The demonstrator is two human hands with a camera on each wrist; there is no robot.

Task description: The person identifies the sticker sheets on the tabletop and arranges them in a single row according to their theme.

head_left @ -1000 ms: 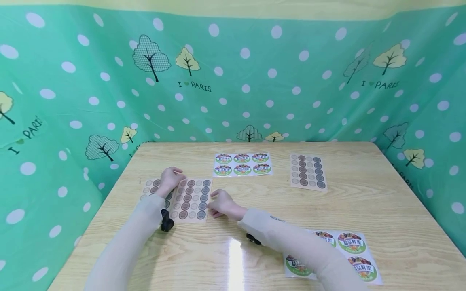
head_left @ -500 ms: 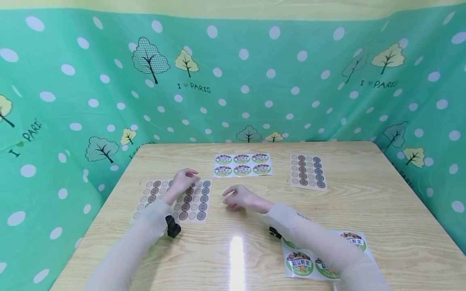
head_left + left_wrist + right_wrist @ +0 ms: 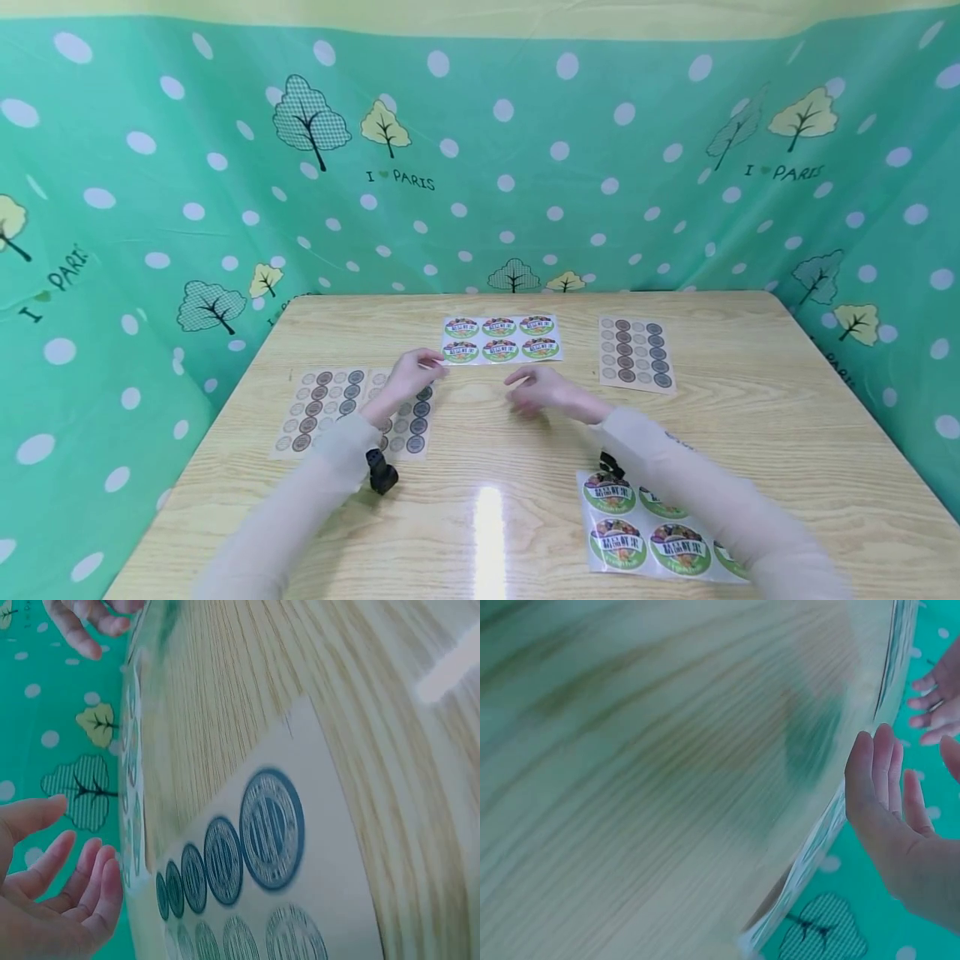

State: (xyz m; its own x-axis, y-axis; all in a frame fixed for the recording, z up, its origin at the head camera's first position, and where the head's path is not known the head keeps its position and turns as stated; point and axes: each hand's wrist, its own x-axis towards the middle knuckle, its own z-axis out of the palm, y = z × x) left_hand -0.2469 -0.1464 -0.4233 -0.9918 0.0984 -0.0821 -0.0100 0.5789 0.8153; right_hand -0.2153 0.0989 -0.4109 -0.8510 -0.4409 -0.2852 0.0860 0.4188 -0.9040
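My left hand (image 3: pixel 408 379) hovers over the upper part of a beige sheet of round stickers (image 3: pixel 408 454), and in the left wrist view its loosely bent fingers (image 3: pixel 71 889) hold nothing. My right hand (image 3: pixel 545 390) is above the bare wood, just below the sheet of colourful fruit stickers (image 3: pixel 500 340). Its fingers (image 3: pixel 891 772) are relaxed and empty in the right wrist view. A second beige sticker sheet (image 3: pixel 318 408) lies flat against the left side of the first. The left forearm and hand cover part of both beige sheets.
At the back right lies another beige sheet of round stickers (image 3: pixel 636 355). A larger fruit sticker sheet (image 3: pixel 660 533) sits at the front right, partly under the right forearm. The wooden table (image 3: pixel 787 433) meets a green dotted curtain (image 3: pixel 480 167) behind and at both sides.
Both hands have moved right and away from the beige sheets. The right hand has left the sheet's right edge, and the left hand has left the seam between the two sheets.
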